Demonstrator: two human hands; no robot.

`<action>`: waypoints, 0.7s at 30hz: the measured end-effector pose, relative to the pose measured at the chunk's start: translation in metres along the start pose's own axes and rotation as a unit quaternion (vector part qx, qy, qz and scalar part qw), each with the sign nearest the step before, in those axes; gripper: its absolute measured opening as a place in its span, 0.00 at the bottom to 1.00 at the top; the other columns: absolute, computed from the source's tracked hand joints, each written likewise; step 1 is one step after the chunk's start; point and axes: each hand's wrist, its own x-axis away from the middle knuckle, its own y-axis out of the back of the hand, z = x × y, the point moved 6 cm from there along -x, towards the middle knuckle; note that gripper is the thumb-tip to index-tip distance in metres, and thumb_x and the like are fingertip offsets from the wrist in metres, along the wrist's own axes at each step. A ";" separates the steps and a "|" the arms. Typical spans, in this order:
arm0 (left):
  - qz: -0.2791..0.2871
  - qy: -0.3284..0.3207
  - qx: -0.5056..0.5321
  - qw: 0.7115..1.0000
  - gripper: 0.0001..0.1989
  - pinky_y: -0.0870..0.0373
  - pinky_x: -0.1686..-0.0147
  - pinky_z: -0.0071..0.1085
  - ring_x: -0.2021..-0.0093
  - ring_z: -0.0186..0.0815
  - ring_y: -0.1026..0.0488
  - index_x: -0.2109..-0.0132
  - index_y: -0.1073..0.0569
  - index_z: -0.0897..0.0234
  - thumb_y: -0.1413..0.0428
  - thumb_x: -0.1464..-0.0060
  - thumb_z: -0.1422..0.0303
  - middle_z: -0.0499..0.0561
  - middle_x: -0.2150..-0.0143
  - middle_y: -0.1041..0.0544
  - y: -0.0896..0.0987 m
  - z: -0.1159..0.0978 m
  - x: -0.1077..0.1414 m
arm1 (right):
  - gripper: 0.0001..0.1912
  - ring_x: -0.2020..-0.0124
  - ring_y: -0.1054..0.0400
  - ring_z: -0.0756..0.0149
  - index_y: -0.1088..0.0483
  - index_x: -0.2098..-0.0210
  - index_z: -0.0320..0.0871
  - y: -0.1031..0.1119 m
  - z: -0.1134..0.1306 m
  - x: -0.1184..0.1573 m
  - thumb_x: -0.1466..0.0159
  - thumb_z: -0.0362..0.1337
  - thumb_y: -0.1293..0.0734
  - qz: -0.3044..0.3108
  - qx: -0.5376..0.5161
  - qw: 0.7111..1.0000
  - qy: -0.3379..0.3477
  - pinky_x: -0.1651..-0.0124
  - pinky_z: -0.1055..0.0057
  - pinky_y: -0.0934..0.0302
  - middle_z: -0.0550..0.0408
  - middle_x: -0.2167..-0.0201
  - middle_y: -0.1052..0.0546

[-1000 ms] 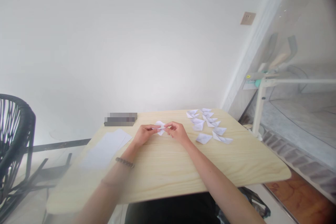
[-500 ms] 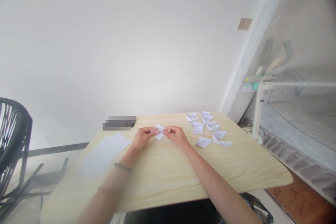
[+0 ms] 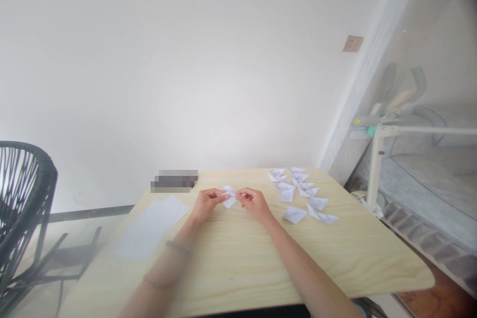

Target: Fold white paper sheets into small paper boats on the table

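Between my two hands is a small piece of folded white paper [image 3: 229,198], held just above the wooden table [image 3: 238,258]. My left hand [image 3: 206,204] pinches its left side between thumb and fingers. On the opposite side, my right hand [image 3: 254,202] grips the paper's edge, also thumb against fingers. Several finished-looking folded paper boats [image 3: 295,214] lie in loose rows to the right of my right hand. Flat white sheets of paper [image 3: 149,226] rest left of my left forearm, overlapping one another.
A dark object, blurred by pixels [image 3: 173,182], lies at the table's back left. A black woven chair [image 3: 46,184] stands on the left. Behind the table rises a white wall [image 3: 208,59] with a socket [image 3: 353,43]. A white metal frame [image 3: 375,169] is at the right.
The view has shifted, so the whole scene sits slightly lower and further right. Both hands still hold the folded paper, whose visible shape has changed a little.
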 end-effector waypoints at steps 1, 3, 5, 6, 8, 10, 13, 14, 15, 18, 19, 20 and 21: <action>-0.001 0.000 0.005 1.000 0.11 0.36 0.67 0.28 0.70 0.34 0.29 0.72 0.25 0.67 0.40 0.63 0.63 0.50 0.72 0.24 0.000 0.000 0.000 | 0.15 0.83 0.40 0.74 0.29 0.71 0.39 0.000 0.000 0.000 0.49 0.46 0.36 -0.004 -0.003 1.000 0.003 0.79 0.78 0.47 0.57 0.83 0.31; -0.006 0.004 0.015 1.000 0.11 0.36 0.67 0.28 0.70 0.34 0.29 0.72 0.26 0.67 0.40 0.63 0.63 0.50 0.72 0.24 0.001 0.000 0.000 | 0.15 0.82 0.39 0.74 0.30 0.72 0.40 -0.001 0.000 0.000 0.49 0.46 0.36 -0.009 -0.007 1.000 0.007 0.79 0.77 0.46 0.57 0.80 0.30; -0.010 0.013 0.023 1.000 0.12 0.35 0.67 0.28 0.70 0.34 0.29 0.71 0.26 0.68 0.39 0.64 0.63 0.51 0.71 0.24 0.001 0.000 0.000 | 0.15 0.82 0.39 0.74 0.30 0.72 0.40 0.000 0.000 0.000 0.49 0.46 0.36 -0.015 -0.005 1.000 0.009 0.79 0.77 0.46 0.56 0.80 0.29; -0.011 0.018 0.027 0.999 0.13 0.35 0.67 0.29 0.70 0.34 0.29 0.71 0.26 0.68 0.39 0.64 0.63 0.51 0.71 0.24 0.001 0.001 -0.001 | 0.15 0.82 0.39 0.74 0.30 0.72 0.40 0.000 0.000 0.001 0.49 0.46 0.36 -0.018 -0.002 1.000 0.009 0.78 0.77 0.46 0.56 0.80 0.29; -0.010 0.024 0.035 0.999 0.13 0.35 0.68 0.29 0.70 0.34 0.29 0.72 0.27 0.68 0.39 0.65 0.62 0.51 0.71 0.24 0.000 0.002 -0.001 | 0.15 0.82 0.39 0.74 0.30 0.72 0.40 0.000 0.001 0.001 0.48 0.46 0.37 -0.021 0.005 1.000 0.011 0.78 0.77 0.46 0.56 0.80 0.29; -0.006 0.025 0.043 0.999 0.13 0.35 0.67 0.29 0.70 0.34 0.29 0.73 0.27 0.68 0.39 0.65 0.62 0.51 0.72 0.24 0.000 0.003 -0.002 | 0.15 0.82 0.39 0.73 0.30 0.72 0.40 0.000 0.001 0.001 0.48 0.46 0.37 -0.020 0.012 1.000 0.012 0.78 0.77 0.46 0.57 0.81 0.30; -0.005 0.023 0.043 0.999 0.13 0.35 0.68 0.29 0.71 0.34 0.29 0.73 0.28 0.67 0.39 0.65 0.62 0.51 0.73 0.24 0.000 0.004 -0.003 | 0.15 0.82 0.39 0.73 0.30 0.71 0.40 0.000 0.001 0.000 0.48 0.46 0.38 -0.023 0.018 1.000 0.011 0.78 0.77 0.46 0.57 0.83 0.31; -0.006 0.025 0.040 0.999 0.13 0.34 0.68 0.29 0.71 0.34 0.29 0.73 0.28 0.67 0.39 0.65 0.62 0.51 0.73 0.24 0.000 0.004 -0.004 | 0.15 0.83 0.40 0.73 0.30 0.71 0.40 0.000 0.001 0.000 0.47 0.46 0.38 -0.025 0.019 0.999 0.011 0.78 0.77 0.46 0.58 0.83 0.31; -0.008 0.026 0.036 0.999 0.14 0.34 0.68 0.29 0.71 0.34 0.29 0.73 0.28 0.67 0.39 0.65 0.61 0.51 0.73 0.24 0.000 0.004 -0.004 | 0.15 0.83 0.40 0.73 0.30 0.71 0.40 0.000 0.001 0.000 0.47 0.46 0.38 -0.026 0.021 0.999 0.012 0.78 0.77 0.46 0.58 0.83 0.31; -0.014 0.025 0.024 0.999 0.15 0.34 0.68 0.29 0.71 0.34 0.29 0.71 0.28 0.67 0.40 0.65 0.60 0.51 0.72 0.24 0.000 0.003 -0.003 | 0.15 0.83 0.40 0.74 0.30 0.72 0.40 -0.001 0.002 0.000 0.47 0.47 0.38 -0.021 0.025 0.999 0.016 0.79 0.77 0.46 0.58 0.84 0.32; -0.015 0.025 0.020 0.999 0.15 0.34 0.68 0.29 0.71 0.34 0.29 0.71 0.28 0.68 0.40 0.64 0.60 0.51 0.72 0.24 0.000 0.002 -0.003 | 0.15 0.83 0.40 0.74 0.30 0.72 0.40 -0.001 0.003 0.000 0.47 0.47 0.38 -0.019 0.027 0.999 0.015 0.79 0.77 0.47 0.59 0.84 0.32; -0.016 0.026 0.018 0.999 0.15 0.34 0.69 0.29 0.71 0.34 0.29 0.71 0.28 0.68 0.40 0.64 0.60 0.51 0.72 0.24 0.000 0.001 -0.003 | 0.15 0.83 0.40 0.74 0.31 0.72 0.40 -0.001 0.003 0.000 0.47 0.47 0.38 -0.018 0.029 0.999 0.014 0.79 0.77 0.47 0.59 0.85 0.33; -0.016 0.029 0.017 0.999 0.15 0.34 0.69 0.29 0.71 0.34 0.29 0.71 0.28 0.68 0.40 0.64 0.60 0.51 0.72 0.24 0.000 0.001 -0.002 | 0.15 0.83 0.40 0.74 0.31 0.72 0.40 -0.001 0.003 0.001 0.47 0.47 0.39 -0.018 0.031 0.999 0.013 0.79 0.77 0.47 0.59 0.85 0.33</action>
